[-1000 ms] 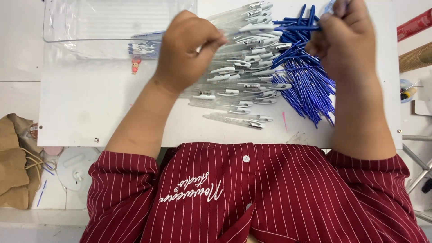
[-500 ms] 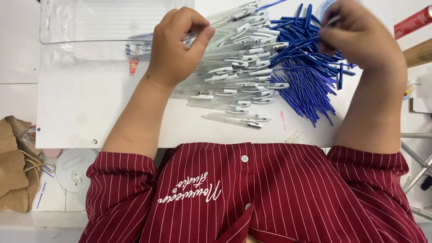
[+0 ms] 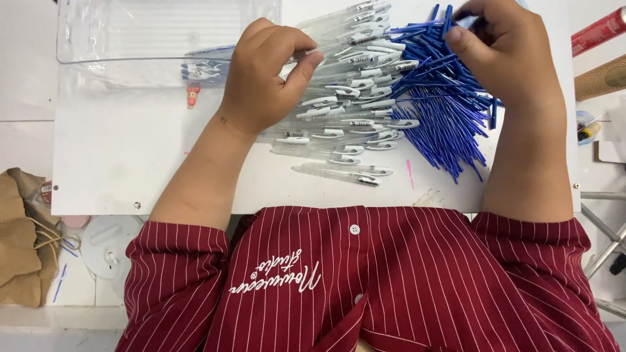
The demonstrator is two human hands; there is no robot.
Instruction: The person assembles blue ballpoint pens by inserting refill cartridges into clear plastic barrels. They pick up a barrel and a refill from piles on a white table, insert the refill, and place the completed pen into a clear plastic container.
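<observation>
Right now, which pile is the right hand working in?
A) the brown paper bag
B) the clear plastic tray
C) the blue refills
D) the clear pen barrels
C: the right hand sits on the blue refills, its fingers curled into that pile; the left hand is over the clear pen barrels.

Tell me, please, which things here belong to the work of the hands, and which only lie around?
In the work:
- left hand on the clear pen barrels
- right hand on the blue refills
- white board under them

Lying about:
- clear plastic tray
- brown paper bag
- red tube
</observation>
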